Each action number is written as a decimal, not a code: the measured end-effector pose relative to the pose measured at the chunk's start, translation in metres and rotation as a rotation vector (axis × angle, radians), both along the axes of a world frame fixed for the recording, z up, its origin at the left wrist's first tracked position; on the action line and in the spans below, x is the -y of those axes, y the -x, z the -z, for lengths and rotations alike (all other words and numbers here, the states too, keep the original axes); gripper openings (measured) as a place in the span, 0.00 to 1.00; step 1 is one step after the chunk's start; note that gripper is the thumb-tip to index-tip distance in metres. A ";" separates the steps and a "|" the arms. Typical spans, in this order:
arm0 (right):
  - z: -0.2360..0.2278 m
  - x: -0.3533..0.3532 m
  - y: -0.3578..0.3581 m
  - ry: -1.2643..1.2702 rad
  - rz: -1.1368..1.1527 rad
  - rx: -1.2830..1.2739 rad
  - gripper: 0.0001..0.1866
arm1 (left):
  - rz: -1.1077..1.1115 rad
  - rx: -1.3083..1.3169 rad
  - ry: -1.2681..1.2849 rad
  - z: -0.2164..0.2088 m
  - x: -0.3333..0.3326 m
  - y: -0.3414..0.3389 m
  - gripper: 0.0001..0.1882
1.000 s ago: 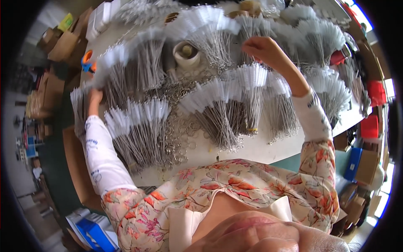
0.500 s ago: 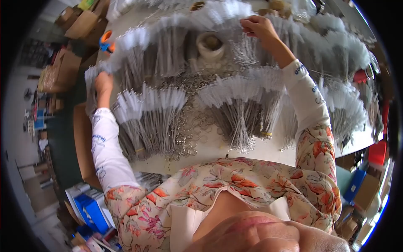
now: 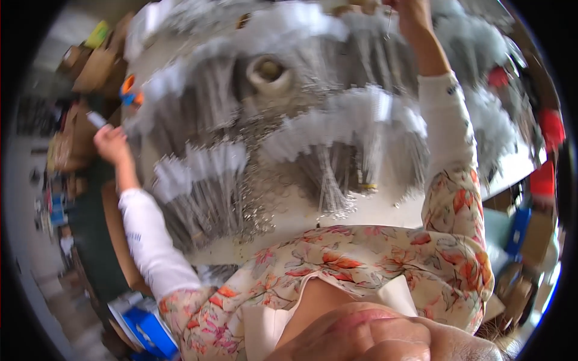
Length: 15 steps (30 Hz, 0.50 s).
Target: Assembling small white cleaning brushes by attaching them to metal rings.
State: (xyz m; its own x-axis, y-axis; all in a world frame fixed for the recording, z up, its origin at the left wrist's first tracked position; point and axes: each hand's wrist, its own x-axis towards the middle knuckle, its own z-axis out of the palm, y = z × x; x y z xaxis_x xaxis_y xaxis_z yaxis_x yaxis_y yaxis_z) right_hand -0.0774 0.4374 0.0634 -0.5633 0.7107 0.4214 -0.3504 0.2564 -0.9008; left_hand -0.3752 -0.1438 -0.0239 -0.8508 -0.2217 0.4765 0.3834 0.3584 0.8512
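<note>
My left hand point(image 3: 112, 144) is raised at the table's left edge, fingers closed round a small brush; its white bristle head point(image 3: 96, 120) sticks up past the fingers. Out at the top edge of the picture is my right hand point(image 3: 415, 17), partly cut off. Its fingers look pinched, with a thin wire-like thing hanging by them that I cannot make out. Between my arms stand bundles of white-bristled wire brushes point(image 3: 205, 171), handles toward me. A further bundle point(image 3: 328, 135) lies right of the middle, one group bound with a yellow band.
A round whitish roll point(image 3: 269, 73) stands among the bundles. Loose small metal rings point(image 3: 265, 201) lie scattered over the table. An orange and blue tape dispenser point(image 3: 130, 93) sits at the left edge. Cardboard boxes point(image 3: 99, 66) are stacked beyond it; a blue box point(image 3: 150, 331) is below left.
My left hand has left the bundle at the left edge, moving outward with a brush. My right hand has reached farther away and to the right. The whole view has shifted somewhat.
</note>
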 end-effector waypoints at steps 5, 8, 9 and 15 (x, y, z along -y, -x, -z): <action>0.095 -0.073 -0.022 -0.666 0.232 0.681 0.13 | 0.374 0.303 0.307 -0.062 -0.148 -0.072 0.14; 0.109 -0.049 -0.004 -0.591 0.180 0.902 0.20 | 0.598 0.260 0.784 -0.001 -0.160 -0.053 0.11; 0.114 -0.039 0.002 -0.568 0.163 0.964 0.22 | 0.650 0.236 0.855 0.020 -0.156 -0.043 0.10; 0.119 -0.034 -0.015 -0.634 0.037 1.065 0.21 | 0.534 0.460 0.699 0.025 -0.190 -0.071 0.09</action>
State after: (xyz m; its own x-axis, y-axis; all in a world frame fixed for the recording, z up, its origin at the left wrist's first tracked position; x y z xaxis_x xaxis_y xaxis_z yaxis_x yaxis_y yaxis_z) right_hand -0.0627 0.4713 -0.0557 -0.8200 0.5709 0.0411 0.4964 0.7450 -0.4456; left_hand -0.3047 0.0466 -0.0493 -0.8919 0.4496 -0.0476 0.3263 0.7130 0.6206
